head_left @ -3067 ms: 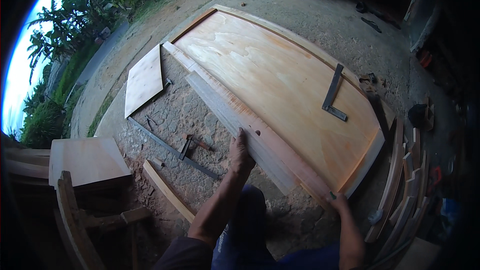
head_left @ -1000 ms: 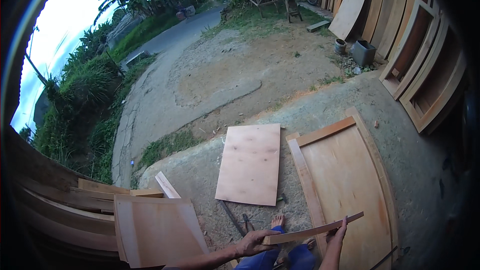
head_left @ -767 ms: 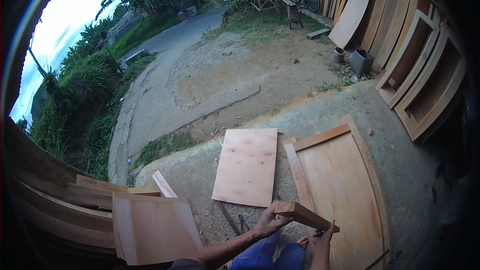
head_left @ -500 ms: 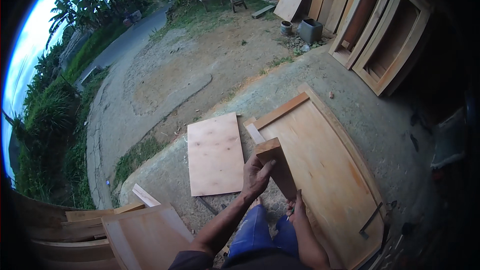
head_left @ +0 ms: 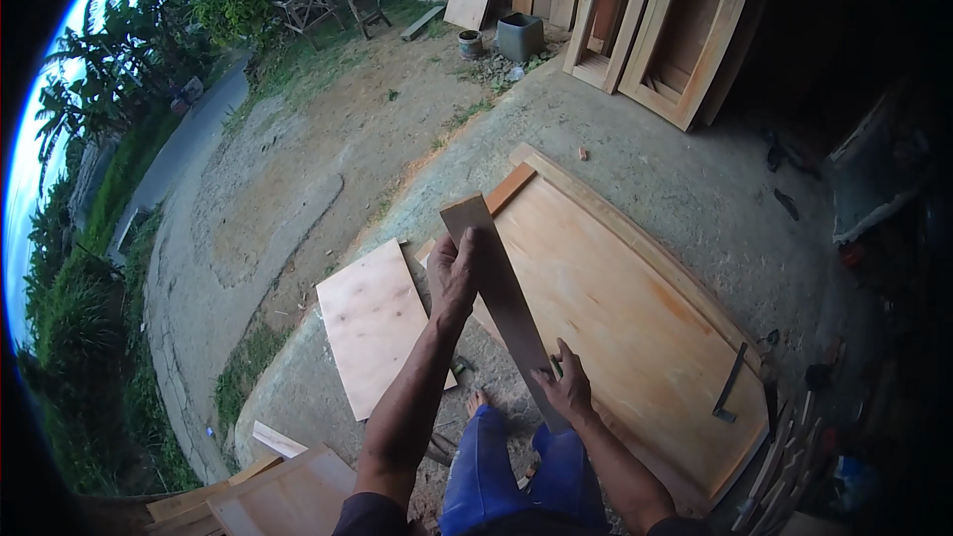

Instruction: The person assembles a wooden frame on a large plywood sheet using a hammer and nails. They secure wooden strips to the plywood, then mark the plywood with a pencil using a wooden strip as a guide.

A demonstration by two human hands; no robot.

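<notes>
A long, narrow wooden plank is held up at a slant before me, its dark broad face showing. My left hand grips its far end from the left side, thumb lying along the face. At the nearer part my right hand is closed at the right edge, thumb against the face and index finger stretched out. A small greenish thing shows at the right fingers, too small to name. Beneath and right of the plank lies a large framed wooden panel.
A pale plywood sheet lies on the concrete at left. On the panel rests a black metal square. More boards are at lower left, thin sticks at lower right. Wooden frames lean at the back right, near a grey bucket.
The plank has turned, so its broad face now shows along its length. My right hand has shifted along it with its index finger extended. The whole view has swung to the right.
</notes>
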